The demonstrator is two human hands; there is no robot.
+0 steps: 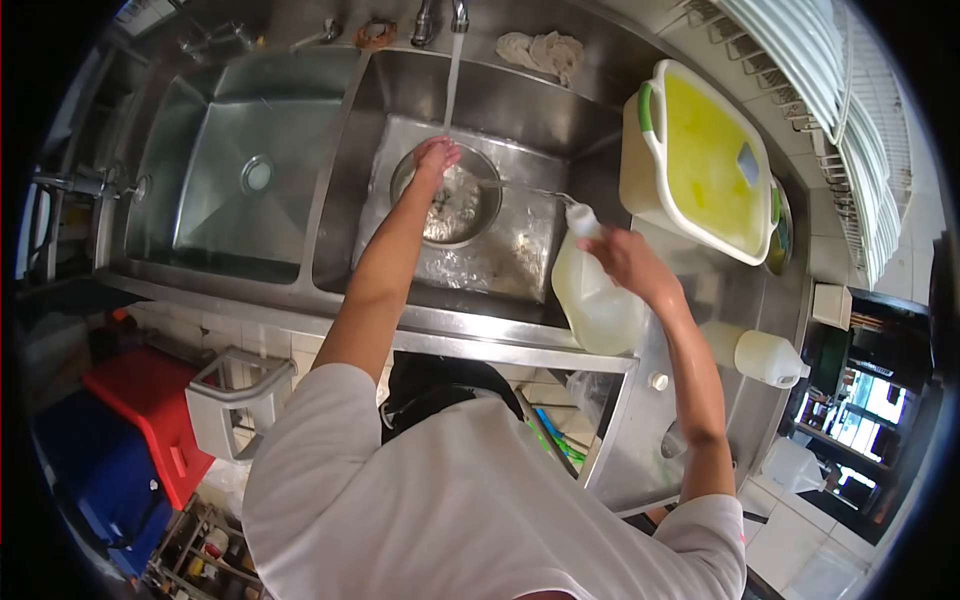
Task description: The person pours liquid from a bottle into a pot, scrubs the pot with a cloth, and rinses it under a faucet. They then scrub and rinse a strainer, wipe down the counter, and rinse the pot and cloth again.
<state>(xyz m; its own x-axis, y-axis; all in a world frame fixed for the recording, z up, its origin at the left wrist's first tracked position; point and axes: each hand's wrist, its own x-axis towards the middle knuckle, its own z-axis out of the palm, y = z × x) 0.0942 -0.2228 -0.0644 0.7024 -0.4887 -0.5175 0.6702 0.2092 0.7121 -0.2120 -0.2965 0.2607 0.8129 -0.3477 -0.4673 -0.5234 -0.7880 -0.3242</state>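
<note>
My left hand (437, 156) reaches over a round metal bowl (487, 218) in the right-hand sink basin (350, 225). Its fingers look loosely bent, with nothing visible in them, right where the water stream (454, 85) comes down from the tap (460, 18). My right hand (628, 265) grips a translucent plastic jug (590, 300) near its neck. The jug stands over the basin's right edge, its white mouth turned toward the bowl. A thin shiny line runs between the bowl's right side and the jug's mouth. Water shimmers inside the bowl.
To the left lies a second basin (260, 125). A white tub (640, 170) with yellow-green contents stands on the right counter, near another jug (768, 358) lying on its side. A crumpled cloth (545, 55) rests behind the tap. Racked plates (800, 50) are at upper right.
</note>
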